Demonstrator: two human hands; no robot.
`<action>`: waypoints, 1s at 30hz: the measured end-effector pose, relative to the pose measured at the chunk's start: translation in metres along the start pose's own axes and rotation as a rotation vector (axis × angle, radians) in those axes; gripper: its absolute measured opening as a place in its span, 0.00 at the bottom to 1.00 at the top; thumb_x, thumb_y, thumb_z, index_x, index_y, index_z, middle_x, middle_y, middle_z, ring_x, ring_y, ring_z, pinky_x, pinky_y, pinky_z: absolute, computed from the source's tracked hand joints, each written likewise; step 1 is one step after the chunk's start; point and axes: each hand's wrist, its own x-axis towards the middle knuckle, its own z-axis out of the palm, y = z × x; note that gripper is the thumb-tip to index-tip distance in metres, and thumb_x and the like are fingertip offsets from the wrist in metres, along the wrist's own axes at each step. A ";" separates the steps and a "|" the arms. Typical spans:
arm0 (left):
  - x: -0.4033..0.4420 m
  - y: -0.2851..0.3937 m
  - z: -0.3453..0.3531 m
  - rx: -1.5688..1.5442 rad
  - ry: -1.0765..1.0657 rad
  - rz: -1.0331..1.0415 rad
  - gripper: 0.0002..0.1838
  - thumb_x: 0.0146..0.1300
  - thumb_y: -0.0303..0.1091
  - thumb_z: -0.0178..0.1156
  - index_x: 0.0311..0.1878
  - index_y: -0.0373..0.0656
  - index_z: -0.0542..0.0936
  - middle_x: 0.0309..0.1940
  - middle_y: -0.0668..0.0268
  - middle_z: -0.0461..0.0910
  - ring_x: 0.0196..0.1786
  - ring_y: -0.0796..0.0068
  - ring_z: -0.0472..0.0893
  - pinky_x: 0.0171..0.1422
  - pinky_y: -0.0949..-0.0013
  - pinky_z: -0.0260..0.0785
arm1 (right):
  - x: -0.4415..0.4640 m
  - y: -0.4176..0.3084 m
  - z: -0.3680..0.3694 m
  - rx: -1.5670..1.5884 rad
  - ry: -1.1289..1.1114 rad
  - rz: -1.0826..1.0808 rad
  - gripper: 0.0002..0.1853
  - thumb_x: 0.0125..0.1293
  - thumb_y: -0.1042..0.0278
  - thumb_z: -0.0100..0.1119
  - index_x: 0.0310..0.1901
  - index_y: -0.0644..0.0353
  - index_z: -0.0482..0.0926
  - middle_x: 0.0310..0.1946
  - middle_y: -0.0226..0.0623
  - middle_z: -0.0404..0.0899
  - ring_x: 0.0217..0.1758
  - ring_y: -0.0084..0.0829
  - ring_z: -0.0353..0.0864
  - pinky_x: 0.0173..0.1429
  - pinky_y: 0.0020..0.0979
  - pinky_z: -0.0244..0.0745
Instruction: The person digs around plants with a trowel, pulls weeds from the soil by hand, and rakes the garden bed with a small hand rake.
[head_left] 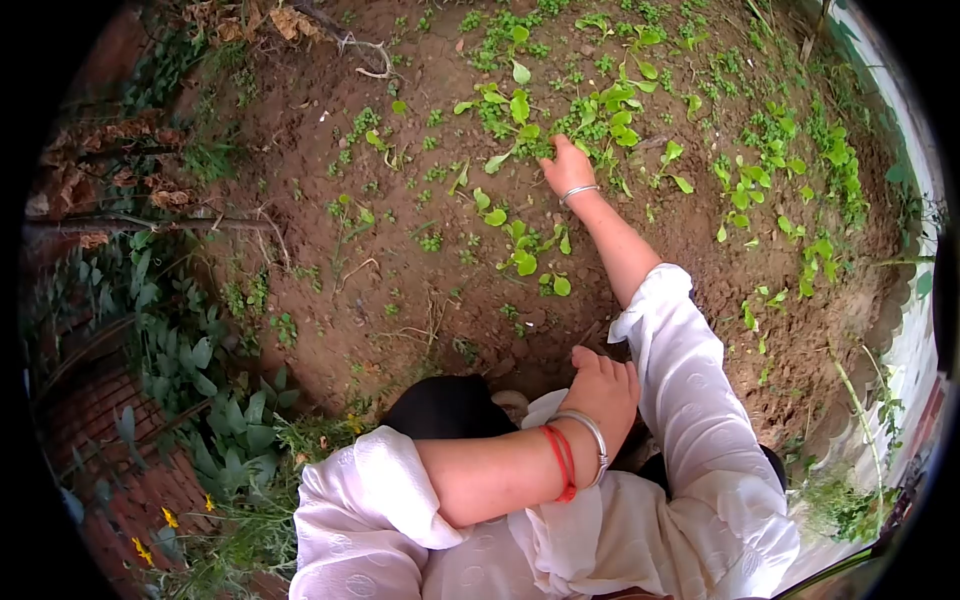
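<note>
My right hand reaches down to the soil among small leafy seedlings, with a thin silver bangle at its wrist. Its fingers are drawn together low beside the green leaves, and what lies between them is too small to tell. Close to my body, my left hand is bent over near my lap, fingers together and curled; its palm side is hidden. A silver bangle and a red cord bracelet circle that wrist. Another cluster of seedlings grows just left of my right forearm.
Brown soil carries scattered small weeds. Dry branches and withered leaves lie at the left, above darker leafy plants. More seedlings stand to the right, before a pale wall edge. Yellow flowers show at the lower left.
</note>
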 end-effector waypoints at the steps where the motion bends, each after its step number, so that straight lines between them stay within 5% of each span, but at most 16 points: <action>1: 0.001 0.000 0.000 -0.009 -0.011 0.001 0.28 0.62 0.33 0.52 0.66 0.36 0.67 0.48 0.56 0.77 0.51 0.58 0.76 0.62 0.48 0.62 | 0.002 -0.007 -0.001 -0.099 -0.081 0.031 0.28 0.56 0.56 0.66 0.56 0.59 0.71 0.40 0.54 0.82 0.47 0.51 0.81 0.50 0.45 0.76; 8: -0.002 -0.003 0.009 0.003 0.008 -0.009 0.25 0.60 0.32 0.53 0.62 0.36 0.70 0.43 0.58 0.78 0.48 0.60 0.77 0.59 0.50 0.63 | 0.019 -0.032 0.022 -0.358 -0.105 -0.036 0.29 0.56 0.47 0.67 0.48 0.64 0.72 0.38 0.48 0.83 0.44 0.46 0.83 0.47 0.43 0.78; 13: -0.006 -0.009 0.008 0.008 0.029 -0.019 0.25 0.60 0.32 0.53 0.61 0.37 0.71 0.42 0.60 0.78 0.47 0.62 0.77 0.57 0.52 0.63 | 0.024 -0.017 0.030 -0.213 -0.020 -0.066 0.18 0.57 0.66 0.63 0.49 0.57 0.73 0.33 0.51 0.82 0.40 0.50 0.82 0.44 0.47 0.77; 17: -0.009 -0.007 0.009 0.022 0.073 -0.025 0.27 0.59 0.33 0.54 0.64 0.37 0.68 0.44 0.59 0.77 0.48 0.61 0.77 0.58 0.52 0.63 | 0.011 -0.010 0.016 -0.110 0.007 -0.191 0.18 0.55 0.71 0.63 0.47 0.63 0.74 0.33 0.55 0.80 0.40 0.55 0.80 0.46 0.47 0.76; 23: -0.006 -0.006 0.006 0.042 0.029 -0.035 0.30 0.59 0.33 0.55 0.66 0.37 0.66 0.47 0.58 0.77 0.50 0.60 0.76 0.60 0.51 0.62 | -0.024 0.015 -0.011 0.002 -0.215 -0.217 0.20 0.56 0.68 0.64 0.50 0.61 0.74 0.34 0.57 0.80 0.42 0.56 0.80 0.47 0.47 0.76; 30: -0.003 0.002 0.006 0.008 0.021 -0.029 0.30 0.58 0.33 0.55 0.66 0.36 0.66 0.46 0.57 0.77 0.51 0.60 0.76 0.61 0.51 0.61 | -0.016 0.012 -0.024 -0.072 -0.077 -0.145 0.20 0.57 0.70 0.62 0.53 0.61 0.73 0.35 0.58 0.80 0.42 0.54 0.80 0.49 0.48 0.75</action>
